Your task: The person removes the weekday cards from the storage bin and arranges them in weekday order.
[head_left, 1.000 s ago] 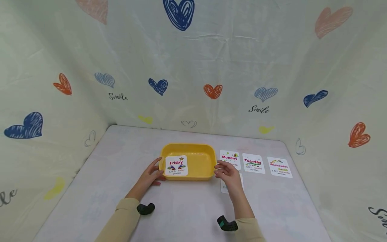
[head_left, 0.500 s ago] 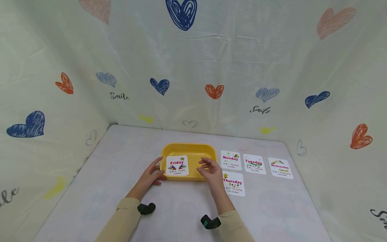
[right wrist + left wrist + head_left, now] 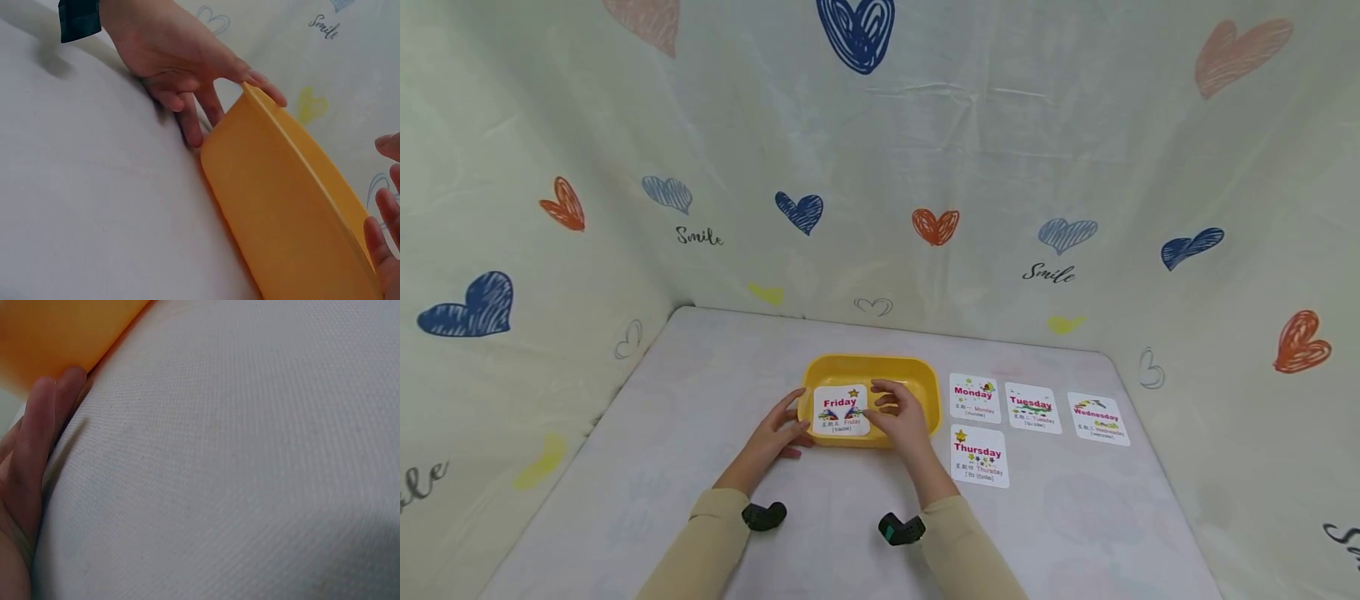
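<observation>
A yellow tray (image 3: 868,357) stands on the table with a white "Friday" card (image 3: 837,407) lying in its left half. My left hand (image 3: 772,434) holds the tray's left end; in the right wrist view one finger (image 3: 267,89) lies over the rim and the others are by the outer wall. Above the tray is my right hand (image 3: 904,422), thumb and fingers apart, thumb tip at the card's right edge. Whether it touches the card cannot be told. The right wrist view catches only some spread fingers (image 3: 376,240) of it at the right border.
Right of the tray, a row holds the "Monday" card (image 3: 974,397), the "Tuesday" card (image 3: 1033,408) and the "Wednesday" card (image 3: 1098,418). Below "Monday" lies the "Thursday" card (image 3: 980,456). A heart-printed curtain (image 3: 992,150) surrounds the white table (image 3: 737,358) at back and sides.
My right hand has moved left from beside the Thursday card, across the tray's right rim, to the Friday card. The Thursday card is now uncovered. The left hand stays at the tray.
</observation>
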Demonstrator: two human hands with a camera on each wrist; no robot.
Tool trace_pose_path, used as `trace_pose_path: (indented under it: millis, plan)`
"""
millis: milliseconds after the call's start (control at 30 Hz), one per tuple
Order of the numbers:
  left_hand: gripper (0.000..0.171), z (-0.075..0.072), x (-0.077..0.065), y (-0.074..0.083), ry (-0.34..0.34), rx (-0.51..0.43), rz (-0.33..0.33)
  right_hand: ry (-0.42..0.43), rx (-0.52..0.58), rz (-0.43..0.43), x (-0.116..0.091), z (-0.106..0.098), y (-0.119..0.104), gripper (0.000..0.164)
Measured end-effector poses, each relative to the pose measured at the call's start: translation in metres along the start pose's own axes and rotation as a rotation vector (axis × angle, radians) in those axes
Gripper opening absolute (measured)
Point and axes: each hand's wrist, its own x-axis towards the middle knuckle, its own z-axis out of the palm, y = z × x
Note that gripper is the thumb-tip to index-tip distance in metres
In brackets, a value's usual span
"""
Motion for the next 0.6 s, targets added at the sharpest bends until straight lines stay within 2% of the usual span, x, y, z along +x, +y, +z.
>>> trace_pose_path:
  millis: [300,400,600]
  plan:
    - [0.065,0.001,-0.001,0.001,0.003,0.002,-0.002,-0.117,-0.174,0.156,0.015,0.006,0.000,0.047]
    - [0.065,0.001,-0.001,0.001,0.007,0.002,0.000,-0.176,-0.196,0.195,0.019,0.005,0.000,0.050]
    - [0.065,0.001,0.000,0.000,0.009,0.000,-0.001,-0.265,-0.167,0.289,0.024,0.002,-0.002,0.052]
